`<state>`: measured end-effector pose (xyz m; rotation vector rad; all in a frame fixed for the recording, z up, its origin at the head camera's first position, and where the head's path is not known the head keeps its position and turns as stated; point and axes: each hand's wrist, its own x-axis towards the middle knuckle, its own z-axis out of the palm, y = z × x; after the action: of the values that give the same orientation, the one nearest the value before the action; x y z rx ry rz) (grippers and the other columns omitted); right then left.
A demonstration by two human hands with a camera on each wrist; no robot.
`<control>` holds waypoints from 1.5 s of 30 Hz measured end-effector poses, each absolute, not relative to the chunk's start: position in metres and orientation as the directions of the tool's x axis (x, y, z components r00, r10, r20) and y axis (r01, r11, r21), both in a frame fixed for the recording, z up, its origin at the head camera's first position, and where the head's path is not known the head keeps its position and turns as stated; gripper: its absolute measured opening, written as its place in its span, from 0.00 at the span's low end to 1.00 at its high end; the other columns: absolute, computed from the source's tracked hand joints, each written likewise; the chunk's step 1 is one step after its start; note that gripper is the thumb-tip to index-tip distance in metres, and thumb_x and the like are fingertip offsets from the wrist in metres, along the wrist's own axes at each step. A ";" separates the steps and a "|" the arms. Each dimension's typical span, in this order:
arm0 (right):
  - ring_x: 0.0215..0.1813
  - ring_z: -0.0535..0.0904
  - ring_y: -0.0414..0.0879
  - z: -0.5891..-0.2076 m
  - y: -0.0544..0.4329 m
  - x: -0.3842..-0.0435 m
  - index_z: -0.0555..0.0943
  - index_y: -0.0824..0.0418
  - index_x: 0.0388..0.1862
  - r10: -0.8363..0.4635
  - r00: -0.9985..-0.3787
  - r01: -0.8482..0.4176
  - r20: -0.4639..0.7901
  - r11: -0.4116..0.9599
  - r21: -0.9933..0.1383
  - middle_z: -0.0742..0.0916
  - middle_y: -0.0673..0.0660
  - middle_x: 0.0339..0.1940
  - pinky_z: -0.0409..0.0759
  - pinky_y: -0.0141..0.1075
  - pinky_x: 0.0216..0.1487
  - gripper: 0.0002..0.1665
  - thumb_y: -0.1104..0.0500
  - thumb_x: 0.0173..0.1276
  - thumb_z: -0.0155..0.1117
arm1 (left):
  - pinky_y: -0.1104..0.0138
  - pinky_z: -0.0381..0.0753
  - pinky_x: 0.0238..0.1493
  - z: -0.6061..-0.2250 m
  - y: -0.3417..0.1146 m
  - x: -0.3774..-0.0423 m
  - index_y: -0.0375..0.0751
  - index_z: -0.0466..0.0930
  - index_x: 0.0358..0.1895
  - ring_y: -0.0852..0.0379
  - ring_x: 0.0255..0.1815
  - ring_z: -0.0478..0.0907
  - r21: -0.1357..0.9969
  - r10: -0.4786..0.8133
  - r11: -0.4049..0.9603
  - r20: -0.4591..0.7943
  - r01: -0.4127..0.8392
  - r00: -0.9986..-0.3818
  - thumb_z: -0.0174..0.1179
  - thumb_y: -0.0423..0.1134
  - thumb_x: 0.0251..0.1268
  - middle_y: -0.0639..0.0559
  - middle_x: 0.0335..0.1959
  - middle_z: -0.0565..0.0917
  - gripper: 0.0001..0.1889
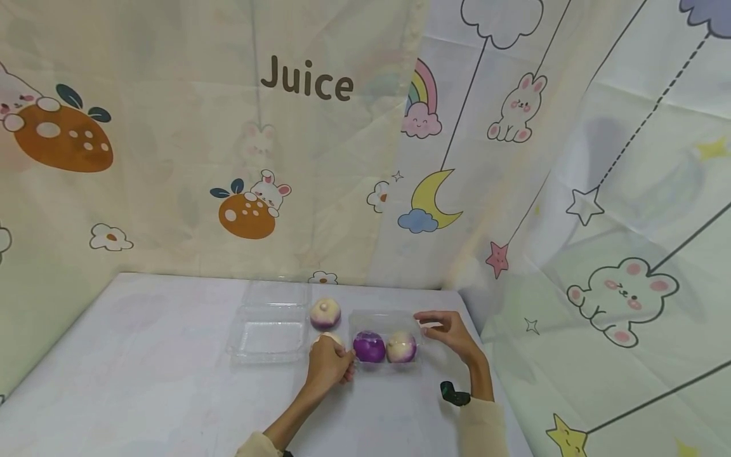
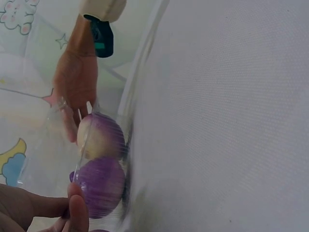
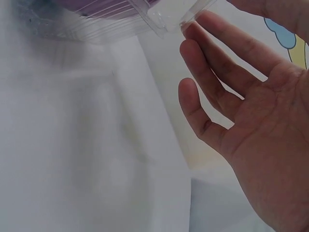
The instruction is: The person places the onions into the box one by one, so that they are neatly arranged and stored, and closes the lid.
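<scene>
Hold the filled clamshell at its two ends. It sits on the right part of the white table, with a purple turnip in its left half and a pale turnip in its right half. A clear sheet, apparently the lid, rises above them; from here I cannot tell whether any edge is latched.

Left hand: thumb and finger pinch the plastic edge at the near left end. Right hand: fingers extended and slightly bent, tips touching the plastic at the far right corner.

The step in hand appears to be adjusting the lid. For good results, steady the base on the table and guide both ends evenly. Apply light pressure at the rim only; the thin plastic will probably flex or skew if one corner is forced. Keep fingertips clear of the seam, and check that neither turnip stands proud of it.

Mind the clearance on the left: a far turnip and a near turnip, partly hidden by the left hand, lie between this pack and an unfolded empty clamshell. A careless elbow or wrist could roll either one.
</scene>
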<state>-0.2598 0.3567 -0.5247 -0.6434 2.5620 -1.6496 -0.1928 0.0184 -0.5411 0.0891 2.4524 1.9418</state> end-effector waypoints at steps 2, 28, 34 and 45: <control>0.64 0.87 0.65 -0.526 0.357 -0.259 0.85 0.74 0.63 -0.353 -0.915 -0.327 0.197 0.361 -0.873 0.89 0.73 0.63 0.88 0.30 0.60 0.20 0.66 0.76 0.70 | 0.63 0.87 0.15 -0.541 0.018 -0.192 0.28 0.84 0.23 0.62 0.09 0.81 0.976 0.051 0.214 0.022 0.032 -0.998 0.70 0.27 0.68 0.42 0.14 0.87 0.13; 0.65 0.85 0.71 -0.530 0.353 -0.250 0.86 0.71 0.64 -0.335 -0.919 -0.342 0.209 0.413 -0.844 0.90 0.69 0.64 0.81 0.73 0.68 0.24 0.65 0.72 0.74 | 0.62 0.89 0.17 -0.542 0.016 -0.190 0.25 0.87 0.25 0.61 0.12 0.83 0.985 0.069 0.174 -0.015 -0.002 -0.997 0.59 0.28 0.78 0.44 0.15 0.87 0.18; 0.65 0.85 0.71 -0.530 0.354 -0.250 0.86 0.70 0.64 -0.334 -0.918 -0.346 0.213 0.414 -0.842 0.90 0.69 0.64 0.81 0.74 0.68 0.23 0.66 0.71 0.73 | 0.62 0.89 0.17 -0.543 0.016 -0.190 0.26 0.87 0.26 0.61 0.12 0.83 0.986 0.058 0.165 -0.034 -0.024 -0.998 0.57 0.30 0.81 0.44 0.16 0.88 0.20; 0.65 0.85 0.71 -0.531 0.353 -0.251 0.86 0.71 0.64 -0.338 -0.918 -0.346 0.209 0.421 -0.839 0.90 0.70 0.64 0.82 0.73 0.68 0.24 0.66 0.71 0.74 | 0.62 0.89 0.17 -0.544 0.016 -0.193 0.28 0.85 0.26 0.60 0.12 0.84 0.988 0.043 0.138 -0.075 -0.069 -0.996 0.49 0.39 0.87 0.43 0.17 0.88 0.27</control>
<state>-0.2512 0.3534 -0.5306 -0.6391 2.6549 -1.5701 -0.1929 0.0164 -0.5437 -0.0266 2.3040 2.0085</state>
